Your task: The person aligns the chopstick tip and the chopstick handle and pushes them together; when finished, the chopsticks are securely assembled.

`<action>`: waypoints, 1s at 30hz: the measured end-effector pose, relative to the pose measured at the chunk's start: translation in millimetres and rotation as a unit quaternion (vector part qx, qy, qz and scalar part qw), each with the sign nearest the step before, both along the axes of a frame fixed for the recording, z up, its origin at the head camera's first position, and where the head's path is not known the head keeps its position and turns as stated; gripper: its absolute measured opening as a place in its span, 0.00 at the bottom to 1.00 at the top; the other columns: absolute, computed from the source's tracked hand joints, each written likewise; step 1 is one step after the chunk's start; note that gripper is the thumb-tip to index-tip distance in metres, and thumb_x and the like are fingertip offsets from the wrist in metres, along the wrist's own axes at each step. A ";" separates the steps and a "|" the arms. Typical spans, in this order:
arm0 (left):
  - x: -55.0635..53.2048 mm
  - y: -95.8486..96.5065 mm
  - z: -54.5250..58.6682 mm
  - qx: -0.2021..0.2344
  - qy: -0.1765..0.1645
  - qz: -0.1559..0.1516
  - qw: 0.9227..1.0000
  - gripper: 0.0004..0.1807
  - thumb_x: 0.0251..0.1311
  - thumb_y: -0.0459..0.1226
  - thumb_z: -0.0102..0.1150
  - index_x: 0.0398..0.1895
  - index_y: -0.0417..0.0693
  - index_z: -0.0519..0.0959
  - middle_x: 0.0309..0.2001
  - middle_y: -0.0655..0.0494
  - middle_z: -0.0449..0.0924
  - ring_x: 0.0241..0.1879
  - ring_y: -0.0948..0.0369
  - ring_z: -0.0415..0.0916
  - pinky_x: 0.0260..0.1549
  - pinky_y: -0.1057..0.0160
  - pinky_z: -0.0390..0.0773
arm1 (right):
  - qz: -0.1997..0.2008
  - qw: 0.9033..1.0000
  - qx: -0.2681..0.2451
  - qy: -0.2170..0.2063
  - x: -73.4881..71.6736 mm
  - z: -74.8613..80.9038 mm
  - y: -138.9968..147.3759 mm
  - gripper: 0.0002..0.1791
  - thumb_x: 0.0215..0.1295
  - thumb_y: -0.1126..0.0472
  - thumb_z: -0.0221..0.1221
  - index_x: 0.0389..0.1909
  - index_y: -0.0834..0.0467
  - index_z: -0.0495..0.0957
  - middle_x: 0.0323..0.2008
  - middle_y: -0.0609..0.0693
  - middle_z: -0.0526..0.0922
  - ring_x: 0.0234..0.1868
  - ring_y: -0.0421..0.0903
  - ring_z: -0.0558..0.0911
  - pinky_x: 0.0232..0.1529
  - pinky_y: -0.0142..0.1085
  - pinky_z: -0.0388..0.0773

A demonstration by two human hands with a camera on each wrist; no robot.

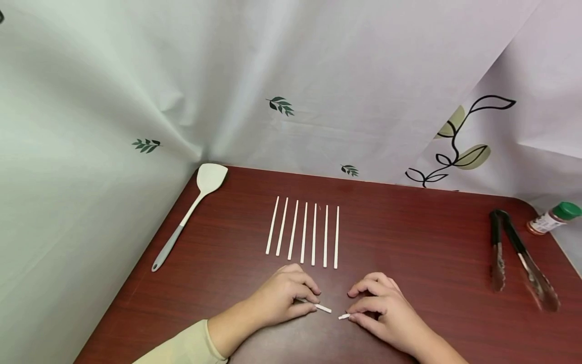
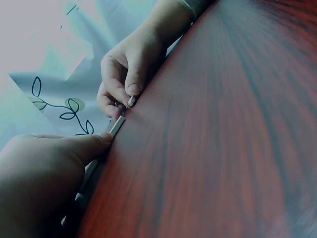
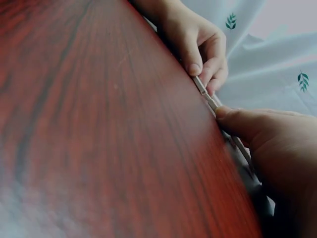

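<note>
In the head view, my left hand pinches a thin white stick between thumb and fingers, its end poking out to the right. Facing it, my right hand holds a white stick piece whose short tip shows beyond the thumb. A small gap separates the two ends, low over the dark red table. The right wrist view shows the right hand's piece nearly in line with the left hand's stick. Fingers hide the rest of both pieces.
Several white sticks lie in a parallel row beyond the hands. A white spatula with a grey handle lies along the left edge. Black-handled metal tongs and a green-capped bottle are at the right. A patterned curtain hangs behind the table.
</note>
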State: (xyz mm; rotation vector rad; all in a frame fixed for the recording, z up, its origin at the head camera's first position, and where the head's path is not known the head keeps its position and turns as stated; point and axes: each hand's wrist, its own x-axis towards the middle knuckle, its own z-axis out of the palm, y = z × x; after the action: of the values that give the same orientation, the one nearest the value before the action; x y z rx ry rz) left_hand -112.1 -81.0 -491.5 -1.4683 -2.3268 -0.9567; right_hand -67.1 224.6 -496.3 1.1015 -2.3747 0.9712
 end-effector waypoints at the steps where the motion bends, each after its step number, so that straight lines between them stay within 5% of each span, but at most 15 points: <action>1: 0.1 0.3 0.3 0.001 0.002 -0.001 1.000 0.05 0.57 0.42 0.81 0.35 0.58 0.93 0.44 0.68 0.87 0.45 0.68 0.77 0.52 0.66 0.74 | 0.002 1.000 -0.003 0.004 -0.2 -0.1 -0.6 0.05 0.66 0.51 0.75 0.39 0.37 0.89 0.49 0.35 0.84 0.51 0.39 0.78 0.57 0.36 0.64; 6: 1.0 1.6 1.1 0.002 -0.012 0.000 1.000 0.04 0.58 0.41 0.80 0.35 0.57 0.93 0.43 0.69 0.88 0.45 0.68 0.78 0.53 0.65 0.75 | -0.015 1.000 -0.007 -0.013 1.3 1.2 -2.9 0.02 0.74 0.54 0.68 0.42 0.42 0.84 0.43 0.30 0.83 0.44 0.32 0.79 0.51 0.30 0.70; 11: -0.3 1.6 0.3 0.016 -0.007 0.003 1.000 0.03 0.60 0.41 0.79 0.35 0.56 0.92 0.42 0.69 0.88 0.44 0.69 0.79 0.52 0.66 0.75 | -0.064 0.997 0.008 -0.049 4.8 4.9 -2.5 0.17 0.66 0.67 0.70 0.50 0.44 0.83 0.44 0.30 0.82 0.42 0.31 0.79 0.47 0.26 0.71; 14: -1.7 1.8 -1.1 0.032 0.005 0.004 0.999 0.03 0.62 0.40 0.77 0.35 0.56 0.90 0.43 0.69 0.88 0.45 0.69 0.80 0.52 0.67 0.76 | -0.049 0.998 0.008 -0.028 2.8 5.7 -2.8 0.23 0.65 0.71 0.69 0.57 0.47 0.85 0.46 0.32 0.84 0.43 0.32 0.80 0.49 0.28 0.73; 19: -0.3 2.7 -0.8 0.027 -0.024 0.013 0.999 0.02 0.67 0.39 0.73 0.39 0.56 0.87 0.45 0.68 0.87 0.49 0.69 0.82 0.54 0.62 0.77 | -0.011 1.000 -0.003 0.022 -0.8 4.6 -5.8 0.15 0.74 0.64 0.63 0.55 0.47 0.88 0.43 0.33 0.84 0.41 0.31 0.79 0.51 0.32 0.70; 26: 4.9 5.4 2.6 -0.012 -0.034 0.055 0.998 0.04 0.75 0.43 0.64 0.41 0.56 0.82 0.46 0.67 0.83 0.47 0.70 0.81 0.45 0.62 0.76 | 0.007 0.999 -0.040 0.015 2.2 2.8 -13.2 0.14 0.71 0.65 0.66 0.53 0.48 0.88 0.41 0.34 0.83 0.40 0.31 0.77 0.49 0.30 0.69; 30: 6.6 7.3 2.5 -0.008 -0.037 0.055 0.998 0.04 0.79 0.41 0.58 0.45 0.52 0.80 0.44 0.64 0.82 0.46 0.68 0.80 0.47 0.62 0.79 | 0.029 0.998 -0.061 0.008 3.7 2.8 -16.9 0.13 0.73 0.66 0.66 0.53 0.52 0.88 0.42 0.37 0.85 0.41 0.33 0.79 0.46 0.27 0.72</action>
State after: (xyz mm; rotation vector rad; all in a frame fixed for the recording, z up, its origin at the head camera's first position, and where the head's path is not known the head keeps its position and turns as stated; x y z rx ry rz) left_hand -105.5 -73.8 -489.0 -1.3154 -2.4460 -0.9806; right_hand -63.4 207.7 -493.5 1.1349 -2.2493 1.1060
